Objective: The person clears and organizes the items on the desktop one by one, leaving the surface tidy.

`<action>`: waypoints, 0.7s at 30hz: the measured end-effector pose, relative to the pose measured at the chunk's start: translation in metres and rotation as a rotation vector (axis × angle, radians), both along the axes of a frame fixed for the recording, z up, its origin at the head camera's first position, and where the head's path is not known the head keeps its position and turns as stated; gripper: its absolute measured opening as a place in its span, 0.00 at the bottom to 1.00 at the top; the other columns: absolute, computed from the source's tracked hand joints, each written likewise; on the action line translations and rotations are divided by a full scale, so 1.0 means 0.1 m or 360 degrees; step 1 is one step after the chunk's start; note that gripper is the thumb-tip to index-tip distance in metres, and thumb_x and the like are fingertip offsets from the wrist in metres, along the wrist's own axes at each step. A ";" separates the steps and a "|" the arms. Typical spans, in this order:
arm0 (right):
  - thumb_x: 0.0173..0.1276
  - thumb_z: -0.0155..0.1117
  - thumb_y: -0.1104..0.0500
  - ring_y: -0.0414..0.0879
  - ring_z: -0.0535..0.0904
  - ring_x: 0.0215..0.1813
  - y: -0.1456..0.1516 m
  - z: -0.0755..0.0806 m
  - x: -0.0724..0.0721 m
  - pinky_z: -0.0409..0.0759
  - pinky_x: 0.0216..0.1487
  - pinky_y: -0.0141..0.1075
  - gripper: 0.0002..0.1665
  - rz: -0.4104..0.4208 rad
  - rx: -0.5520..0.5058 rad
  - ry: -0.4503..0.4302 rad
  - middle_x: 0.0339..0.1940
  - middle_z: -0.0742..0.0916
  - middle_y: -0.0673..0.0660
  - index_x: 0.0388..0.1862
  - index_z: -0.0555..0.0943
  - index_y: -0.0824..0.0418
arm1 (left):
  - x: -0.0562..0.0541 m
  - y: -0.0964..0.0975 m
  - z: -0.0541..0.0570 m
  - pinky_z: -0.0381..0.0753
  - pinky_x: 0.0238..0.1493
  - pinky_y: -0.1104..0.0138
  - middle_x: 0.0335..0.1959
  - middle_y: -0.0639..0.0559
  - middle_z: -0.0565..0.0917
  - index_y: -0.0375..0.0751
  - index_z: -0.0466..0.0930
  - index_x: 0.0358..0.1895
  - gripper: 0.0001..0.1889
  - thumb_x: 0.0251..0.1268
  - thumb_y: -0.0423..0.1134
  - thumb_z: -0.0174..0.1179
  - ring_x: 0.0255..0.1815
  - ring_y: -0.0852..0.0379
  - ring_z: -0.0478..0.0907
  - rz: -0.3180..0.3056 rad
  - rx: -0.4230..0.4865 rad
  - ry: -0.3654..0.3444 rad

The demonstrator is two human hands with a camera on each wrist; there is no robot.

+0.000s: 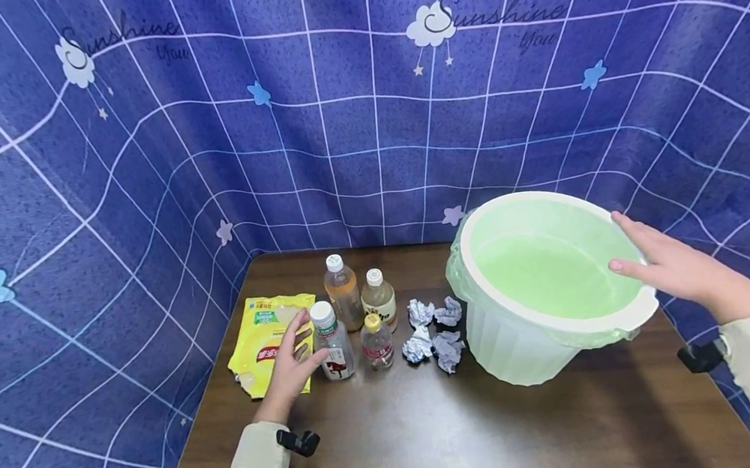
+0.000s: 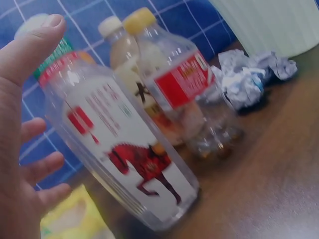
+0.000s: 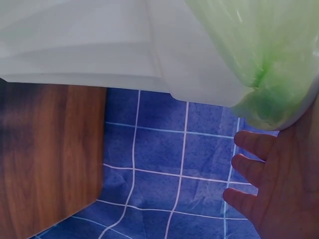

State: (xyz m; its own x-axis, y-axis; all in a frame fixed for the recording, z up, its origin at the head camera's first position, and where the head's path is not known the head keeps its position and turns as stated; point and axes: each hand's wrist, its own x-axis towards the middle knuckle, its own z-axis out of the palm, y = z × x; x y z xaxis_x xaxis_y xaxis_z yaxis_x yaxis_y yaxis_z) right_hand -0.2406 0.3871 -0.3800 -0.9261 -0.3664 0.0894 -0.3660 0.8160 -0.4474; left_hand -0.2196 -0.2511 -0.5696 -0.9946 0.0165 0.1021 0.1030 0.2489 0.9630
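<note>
My left hand (image 1: 288, 370) is beside a clear plastic bottle (image 1: 333, 347) with a white cap and a red horse on its label. Its thumb and fingers are spread around the near side, and a gap shows between the fingers (image 2: 45, 167) and the bottle in the left wrist view. At the right, my right hand (image 1: 680, 269) rests at the rim of a white bin (image 1: 522, 355) lined with a green bag (image 1: 542, 278). The thumb reaches over the rim, while several straight fingers (image 3: 249, 169) extend outside, below the bunched bag edge.
Behind the horse bottle stand an orange-banded bottle (image 1: 343, 297) and a white-capped one (image 1: 379, 298); a yellow-capped bottle (image 1: 377, 347) is at its right. Several crumpled papers (image 1: 449, 351) lie beside the bin. A yellow packet (image 1: 264, 350) lies at left on the wooden table (image 1: 394, 435).
</note>
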 end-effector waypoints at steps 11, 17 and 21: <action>0.77 0.56 0.50 0.76 0.45 0.78 0.00 -0.01 0.00 0.41 0.76 0.67 0.51 -0.0003 -0.0050 -0.0030 0.80 0.49 0.76 0.84 0.37 0.61 | -0.03 0.06 -0.32 0.54 0.77 0.42 0.78 0.46 0.59 0.63 0.51 0.80 0.52 0.56 0.42 0.77 0.76 0.39 0.60 0.0077 0.0089 -0.0039; 0.77 0.56 0.50 0.77 0.46 0.78 -0.01 0.00 -0.01 0.43 0.75 0.69 0.51 -0.0011 -0.0043 -0.0034 0.80 0.49 0.76 0.84 0.37 0.60 | -0.08 0.12 -0.38 0.55 0.76 0.42 0.79 0.46 0.58 0.63 0.49 0.81 0.57 0.52 0.42 0.80 0.76 0.40 0.59 0.0116 0.0113 -0.0019; 0.77 0.56 0.50 0.77 0.47 0.77 -0.01 0.00 -0.01 0.40 0.78 0.60 0.51 -0.0006 -0.0054 -0.0034 0.80 0.50 0.76 0.84 0.37 0.61 | -0.11 0.14 -0.41 0.56 0.76 0.42 0.78 0.43 0.58 0.62 0.46 0.81 0.58 0.53 0.41 0.79 0.75 0.39 0.60 0.0135 0.0086 -0.0058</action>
